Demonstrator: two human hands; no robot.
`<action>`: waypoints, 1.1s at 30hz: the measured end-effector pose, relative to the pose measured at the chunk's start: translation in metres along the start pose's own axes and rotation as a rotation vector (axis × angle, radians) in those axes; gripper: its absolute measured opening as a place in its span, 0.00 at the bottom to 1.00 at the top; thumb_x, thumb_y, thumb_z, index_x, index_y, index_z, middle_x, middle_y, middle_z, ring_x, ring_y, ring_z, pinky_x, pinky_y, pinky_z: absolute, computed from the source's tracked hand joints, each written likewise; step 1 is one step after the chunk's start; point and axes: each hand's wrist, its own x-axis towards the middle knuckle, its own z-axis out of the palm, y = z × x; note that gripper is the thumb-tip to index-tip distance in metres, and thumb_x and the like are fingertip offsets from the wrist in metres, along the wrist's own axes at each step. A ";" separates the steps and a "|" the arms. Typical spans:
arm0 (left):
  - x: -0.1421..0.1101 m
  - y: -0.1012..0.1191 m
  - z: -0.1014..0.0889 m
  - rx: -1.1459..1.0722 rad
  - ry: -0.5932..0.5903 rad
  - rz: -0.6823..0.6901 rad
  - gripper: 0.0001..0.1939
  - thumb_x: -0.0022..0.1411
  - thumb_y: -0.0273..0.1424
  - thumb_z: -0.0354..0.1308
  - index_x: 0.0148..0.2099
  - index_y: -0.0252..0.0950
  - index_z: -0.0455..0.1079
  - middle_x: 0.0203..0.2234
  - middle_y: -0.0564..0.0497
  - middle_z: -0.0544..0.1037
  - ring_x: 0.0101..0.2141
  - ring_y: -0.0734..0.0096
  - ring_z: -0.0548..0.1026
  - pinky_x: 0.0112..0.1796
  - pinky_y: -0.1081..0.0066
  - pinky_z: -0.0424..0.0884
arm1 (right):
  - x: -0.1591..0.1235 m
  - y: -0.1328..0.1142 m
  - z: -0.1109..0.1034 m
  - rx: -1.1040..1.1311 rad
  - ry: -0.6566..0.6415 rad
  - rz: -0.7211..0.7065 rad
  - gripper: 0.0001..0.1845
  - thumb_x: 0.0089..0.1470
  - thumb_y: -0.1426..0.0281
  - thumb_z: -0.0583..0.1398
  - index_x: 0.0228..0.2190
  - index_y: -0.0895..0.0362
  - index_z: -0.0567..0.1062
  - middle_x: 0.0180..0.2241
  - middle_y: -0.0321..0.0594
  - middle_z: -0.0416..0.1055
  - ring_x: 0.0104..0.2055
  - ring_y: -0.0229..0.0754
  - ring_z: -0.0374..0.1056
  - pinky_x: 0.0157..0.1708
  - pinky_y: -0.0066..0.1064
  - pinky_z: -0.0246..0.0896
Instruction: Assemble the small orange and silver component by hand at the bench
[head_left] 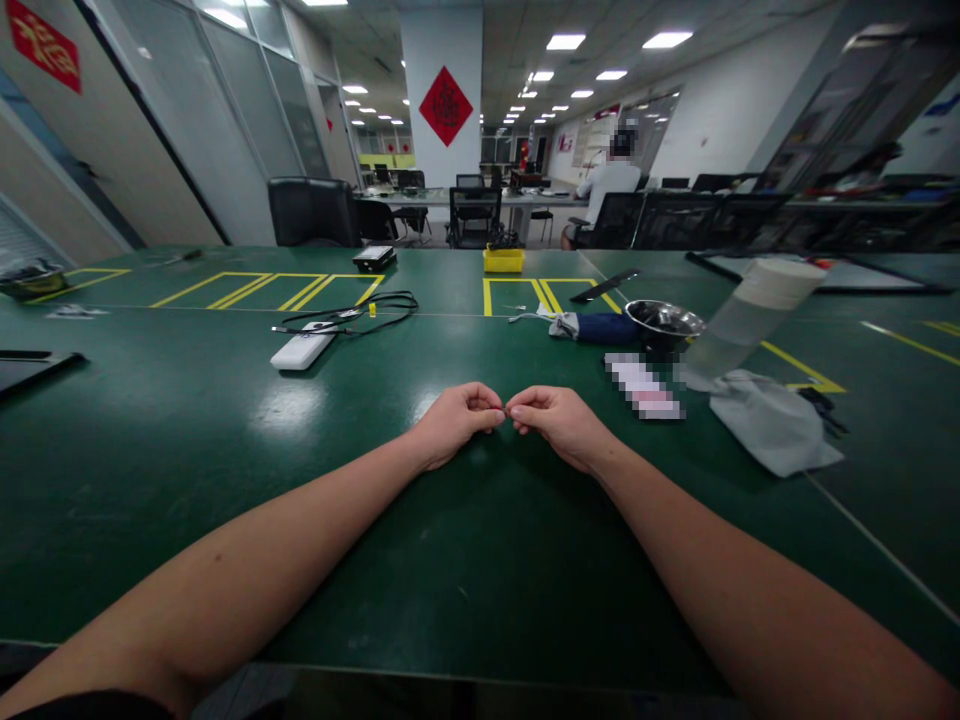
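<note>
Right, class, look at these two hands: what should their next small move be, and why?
Probably to slide the left hand's thumb back slightly, without loosening its pinch. The small red item at its fingertips is mostly covered, and the right hand's pinched fingertips are very close, so exposing more could give them something to grip.

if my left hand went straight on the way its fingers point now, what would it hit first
Most likely your right hand; its fingertips are right across from those of your left hand, though I can't tell if they already touch.
</note>
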 end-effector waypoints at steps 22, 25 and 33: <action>0.002 0.003 0.002 -0.378 0.017 -0.229 0.09 0.51 0.21 0.66 0.36 0.28 0.71 0.30 0.48 0.76 0.31 0.78 0.76 0.36 0.78 0.73 | -0.001 0.001 0.010 -0.151 0.135 -0.150 0.12 0.46 0.64 0.66 0.30 0.59 0.75 0.27 0.39 0.73 0.26 0.36 0.66 0.27 0.28 0.60; 0.000 0.004 0.003 -0.478 -0.020 -0.273 0.07 0.54 0.20 0.64 0.37 0.28 0.71 0.30 0.47 0.76 0.31 0.79 0.76 0.36 0.80 0.73 | -0.001 -0.001 0.011 -0.134 0.154 -0.180 0.11 0.46 0.64 0.66 0.30 0.59 0.75 0.26 0.38 0.73 0.25 0.36 0.66 0.27 0.29 0.61; 0.000 0.000 0.002 -0.547 -0.028 -0.250 0.05 0.56 0.21 0.62 0.37 0.28 0.71 0.28 0.48 0.76 0.27 0.81 0.76 0.31 0.84 0.73 | -0.005 -0.011 0.005 -0.198 0.022 -0.294 0.09 0.49 0.64 0.65 0.29 0.58 0.77 0.32 0.41 0.73 0.32 0.40 0.69 0.34 0.33 0.66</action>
